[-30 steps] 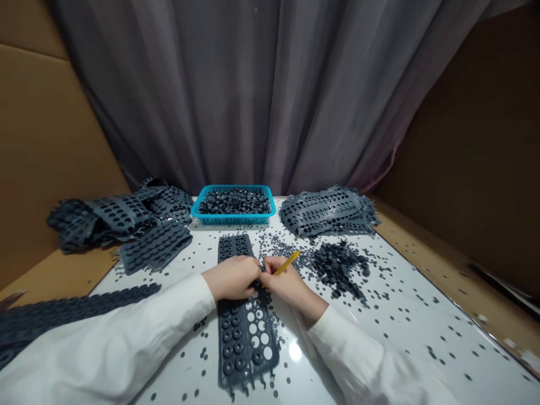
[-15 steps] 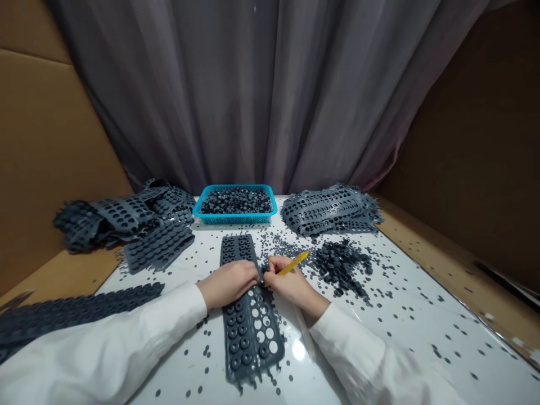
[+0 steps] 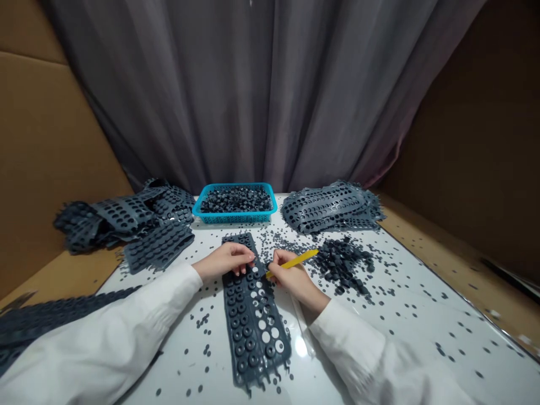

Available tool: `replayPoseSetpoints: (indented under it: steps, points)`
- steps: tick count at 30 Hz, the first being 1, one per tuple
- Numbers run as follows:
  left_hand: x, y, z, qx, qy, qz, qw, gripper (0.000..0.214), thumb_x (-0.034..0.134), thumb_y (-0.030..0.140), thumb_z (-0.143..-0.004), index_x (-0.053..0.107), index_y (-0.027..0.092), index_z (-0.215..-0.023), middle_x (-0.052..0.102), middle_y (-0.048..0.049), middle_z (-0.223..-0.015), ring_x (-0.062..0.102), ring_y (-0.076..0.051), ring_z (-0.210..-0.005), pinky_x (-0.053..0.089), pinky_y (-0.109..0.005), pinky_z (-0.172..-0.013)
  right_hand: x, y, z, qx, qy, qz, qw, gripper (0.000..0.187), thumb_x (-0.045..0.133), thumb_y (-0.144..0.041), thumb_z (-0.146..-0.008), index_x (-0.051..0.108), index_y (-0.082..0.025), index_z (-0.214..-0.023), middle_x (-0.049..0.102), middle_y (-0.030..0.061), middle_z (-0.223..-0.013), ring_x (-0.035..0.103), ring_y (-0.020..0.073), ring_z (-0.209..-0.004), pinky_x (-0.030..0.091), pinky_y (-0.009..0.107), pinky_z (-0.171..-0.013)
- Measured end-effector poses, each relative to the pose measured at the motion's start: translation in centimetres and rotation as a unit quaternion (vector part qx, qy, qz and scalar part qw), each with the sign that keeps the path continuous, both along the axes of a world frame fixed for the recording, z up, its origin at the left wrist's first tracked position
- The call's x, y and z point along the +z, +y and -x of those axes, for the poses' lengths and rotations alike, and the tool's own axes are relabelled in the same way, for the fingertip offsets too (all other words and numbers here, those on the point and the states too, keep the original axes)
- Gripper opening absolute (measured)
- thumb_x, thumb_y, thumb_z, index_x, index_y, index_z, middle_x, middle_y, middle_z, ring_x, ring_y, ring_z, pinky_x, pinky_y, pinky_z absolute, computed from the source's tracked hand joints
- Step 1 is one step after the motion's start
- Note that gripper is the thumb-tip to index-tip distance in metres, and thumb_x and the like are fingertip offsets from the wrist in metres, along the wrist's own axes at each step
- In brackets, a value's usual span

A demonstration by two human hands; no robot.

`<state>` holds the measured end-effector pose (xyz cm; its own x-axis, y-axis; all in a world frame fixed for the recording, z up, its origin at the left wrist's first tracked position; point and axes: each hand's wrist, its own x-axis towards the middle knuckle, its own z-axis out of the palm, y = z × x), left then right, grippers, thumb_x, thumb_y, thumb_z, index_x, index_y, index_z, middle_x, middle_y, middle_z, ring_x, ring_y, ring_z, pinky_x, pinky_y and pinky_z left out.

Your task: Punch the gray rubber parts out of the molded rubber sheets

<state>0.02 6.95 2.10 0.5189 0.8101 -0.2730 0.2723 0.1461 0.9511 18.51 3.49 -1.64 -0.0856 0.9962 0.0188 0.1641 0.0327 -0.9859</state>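
A dark grey rubber sheet (image 3: 247, 368) lies lengthwise before me, with ring-shaped pieces along its left side and several round holes showing white on its right. My left hand (image 3: 230, 260) is over the sheet's upper part, fingers loosely bent and thumb apart; no object shows in it. At the sheet's right edge, my right hand (image 3: 293, 277) grips a slim yellow stick-like tool (image 3: 301, 259) whose lower tip points toward the sheet. Small dark bits by the right fingertips are too small to make out.
A blue basket (image 3: 234, 218) full of small dark pieces stands at the back. Punched sheets (image 3: 333, 208) are stacked at back right, more sheets (image 3: 126, 214) at left. A loose pile of dark pieces (image 3: 343, 264) sits right; small discs litter the white table (image 3: 354, 349).
My left hand has lifted off the middle of the sheet and moved up and left, uncovering rings and holes. The sheet's near end has shifted slightly right. The yellow tool is tilted flatter.
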Motion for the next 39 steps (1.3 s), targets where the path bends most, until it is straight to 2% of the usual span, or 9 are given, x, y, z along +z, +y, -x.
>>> replayPoseSetpoints:
  steps: [7,15,18,20,22,26,28,31,39]
  points:
    - [0.0,0.2,-0.2,0.068,-0.128,0.159,0.976,0.013,0.051,0.02,-0.07,0.055,0.015,-0.081,0.06,-0.0033,-0.076,0.055,-0.008,-0.059,0.044,-0.018,-0.053,0.3,0.0,0.4,-0.015,-0.017,0.003,1.0,0.014,0.047,-0.014,-0.062,0.039,-0.021,-0.052,0.044,-0.0065,-0.039,0.043,0.0094,-0.038,0.03,0.021,-0.042]
    - [-0.7,0.3,-0.3,0.094,-0.187,0.292,0.933,0.034,0.042,0.015,-0.073,0.054,0.003,-0.102,0.065,-0.0171,-0.095,0.066,-0.019,-0.082,0.053,-0.025,-0.073,-0.2,0.2,0.3,-0.004,-0.013,-0.009,1.0,0.017,0.047,-0.014,-0.064,0.037,-0.021,-0.051,0.044,-0.0069,-0.039,0.041,0.0085,-0.038,0.029,0.02,-0.041]
    - [-0.4,0.2,-0.4,0.09,-0.182,0.292,0.935,0.035,0.044,0.016,-0.073,0.053,0.003,-0.105,0.063,-0.0186,-0.102,0.066,-0.021,-0.088,0.052,-0.026,-0.076,-0.3,0.4,0.3,0.001,-0.014,-0.008,1.0,0.018,0.047,-0.015,-0.065,0.037,-0.02,-0.051,0.045,-0.0068,-0.038,0.041,0.008,-0.038,0.028,0.02,-0.042]
    - [-0.3,0.2,-0.4,0.071,-0.136,0.234,0.96,0.033,0.043,0.019,-0.075,0.054,0.005,-0.103,0.064,-0.018,-0.102,0.065,-0.021,-0.089,0.051,-0.027,-0.076,-0.2,0.4,0.3,0.0,-0.012,-0.003,1.0,0.018,0.047,-0.015,-0.065,0.037,-0.02,-0.051,0.045,-0.0069,-0.038,0.041,0.0079,-0.037,0.028,0.02,-0.042]
    - [-0.5,0.1,-0.5,0.043,-0.051,0.098,0.993,0.03,0.041,0.024,-0.078,0.056,0.008,-0.099,0.065,-0.0156,-0.097,0.065,-0.019,-0.082,0.051,-0.029,-0.072,0.0,0.4,0.4,-0.003,-0.008,0.005,1.0,0.018,0.047,-0.014,-0.064,0.036,-0.021,-0.051,0.044,-0.0071,-0.037,0.04,0.0078,-0.036,0.028,0.019,-0.041]
    - [-0.9,0.0,-0.8,-0.005,0.067,-0.123,0.99,0.016,0.059,0.023,-0.067,0.063,0.014,-0.08,0.063,-0.0038,-0.075,0.057,-0.015,-0.065,0.045,-0.027,-0.062,0.2,0.3,0.5,-0.006,-0.007,0.009,1.0,0.018,0.046,-0.015,-0.063,0.035,-0.021,-0.05,0.042,-0.0077,-0.036,0.039,0.0077,-0.036,0.027,0.019,-0.04]
    - [-0.8,-0.2,-1.1,-0.069,0.123,-0.237,0.961,0.016,0.063,0.015,-0.061,0.064,0.015,-0.077,0.059,-0.0009,-0.072,0.054,-0.015,-0.066,0.043,-0.026,-0.064,0.1,0.3,0.4,-0.002,-0.007,-0.001,1.0,0.017,0.046,-0.015,-0.062,0.035,-0.021,-0.05,0.041,-0.0079,-0.036,0.039,0.0075,-0.036,0.027,0.019,-0.04]
    - [-0.2,-0.3,-1.4,-0.18,0.209,-0.394,0.877,0.019,0.058,0.008,-0.062,0.063,0.014,-0.079,0.057,-0.0015,-0.075,0.053,-0.015,-0.07,0.042,-0.025,-0.066,-0.2,0.4,0.2,0.0,-0.008,-0.013,1.0,0.017,0.046,-0.015,-0.063,0.036,-0.02,-0.051,0.042,-0.0081,-0.037,0.039,0.0074,-0.038,0.028,0.019,-0.041]
    - [0.0,-0.2,-1.8,-0.273,0.285,-0.467,0.791,0.007,0.055,0.012,-0.076,0.062,0.015,-0.076,0.058,-0.0042,-0.078,0.057,-0.018,-0.075,0.043,-0.025,-0.068,-0.4,0.4,0.2,0.009,-0.028,-0.029,0.999,0.017,0.046,-0.014,-0.062,0.035,-0.02,-0.05,0.039,-0.0078,-0.04,0.036,0.0076,-0.041,0.024,0.019,-0.042]
